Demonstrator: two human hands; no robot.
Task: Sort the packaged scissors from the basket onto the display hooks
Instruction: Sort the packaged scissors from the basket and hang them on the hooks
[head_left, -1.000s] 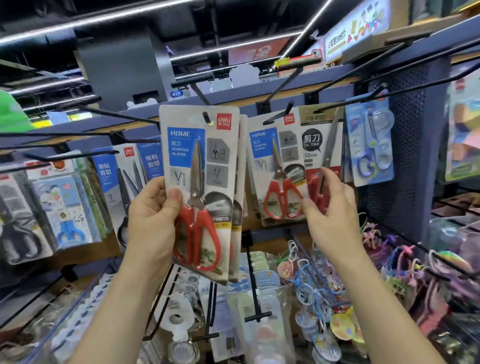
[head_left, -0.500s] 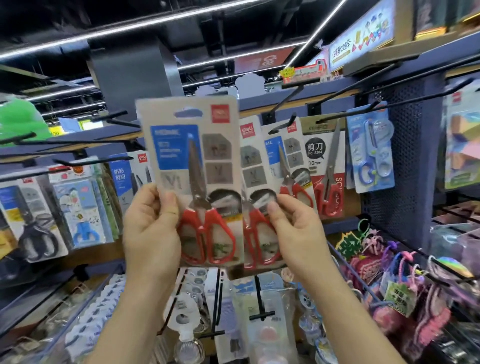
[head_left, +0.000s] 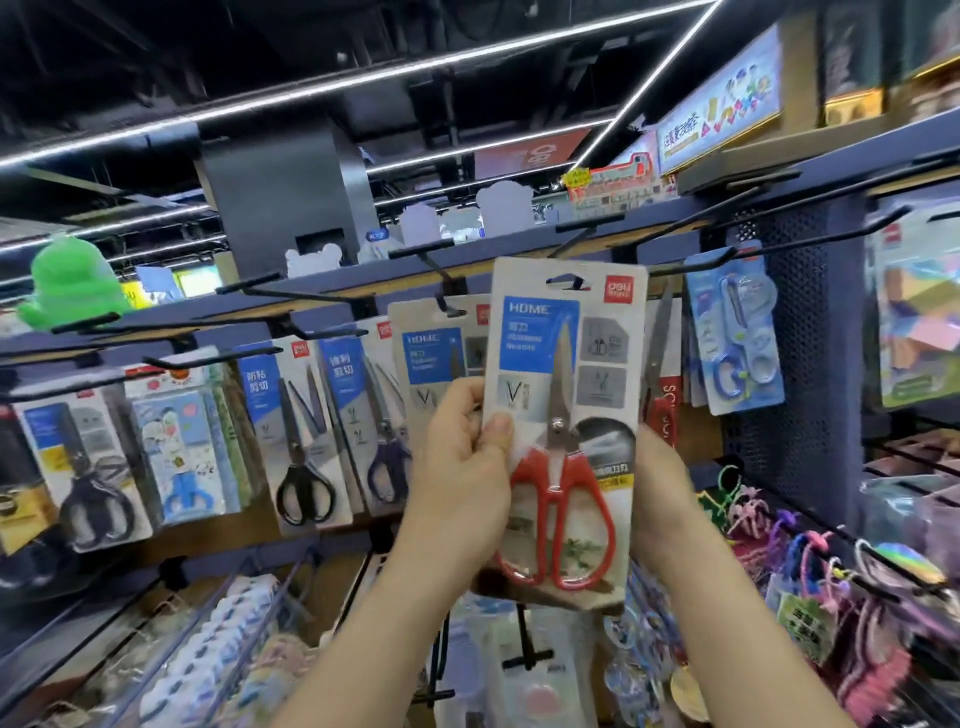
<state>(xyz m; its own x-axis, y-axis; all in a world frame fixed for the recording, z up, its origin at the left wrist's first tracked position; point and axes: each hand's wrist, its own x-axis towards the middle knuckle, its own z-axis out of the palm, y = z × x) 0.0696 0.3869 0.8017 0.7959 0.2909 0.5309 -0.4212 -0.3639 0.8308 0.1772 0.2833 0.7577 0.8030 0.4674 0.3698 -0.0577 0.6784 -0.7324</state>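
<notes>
Between left hand (head_left: 462, 467) and right hand (head_left: 661, 483), carded pack (head_left: 566, 322) (red scissors (head_left: 558, 499) inside)

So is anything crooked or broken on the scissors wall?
Nothing looks broken or spilled. Only the red scissors pack leans a little, top tipped right, because it is held up, not hanging: the left hand grips it, and the right hand sits behind it.

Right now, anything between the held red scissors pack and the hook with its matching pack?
Nothing visible. The red scissors pack is up beside the hook holding the matching pack; hook tip bare; left hand grips below the hang slot, right hand sits behind it.
</notes>
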